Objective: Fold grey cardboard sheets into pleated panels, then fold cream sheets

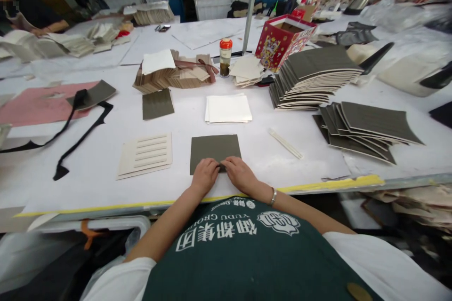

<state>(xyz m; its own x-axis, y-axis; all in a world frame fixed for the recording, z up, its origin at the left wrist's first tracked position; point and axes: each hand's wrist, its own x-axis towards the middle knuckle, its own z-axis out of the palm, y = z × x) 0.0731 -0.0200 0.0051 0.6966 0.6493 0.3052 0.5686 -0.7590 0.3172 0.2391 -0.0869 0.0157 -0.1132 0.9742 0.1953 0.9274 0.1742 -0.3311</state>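
Note:
A dark olive-grey rectangular panel [213, 146] lies flat on the white table in front of me. My left hand [205, 174] is closed in a pinch at the middle of its near edge. My right hand [241, 175] pinches the same edge right beside it, thumbs and fingertips almost meeting. A bit of dark material shows between the fingertips, and the fingers cover the rest of that edge. To the left lie cream panels with raised strips [151, 150]. A pair of thin white strips [285, 143] lies to the right. White sheets [228, 108] are stacked just behind.
Stacked dark panels [318, 75] and a looser pile [374, 127] stand on the right. Behind are a jar with a red lid [225, 56], a red box [278, 42] and a metal pole [251, 9]. Black straps [88, 127] lie left. A person sits far left.

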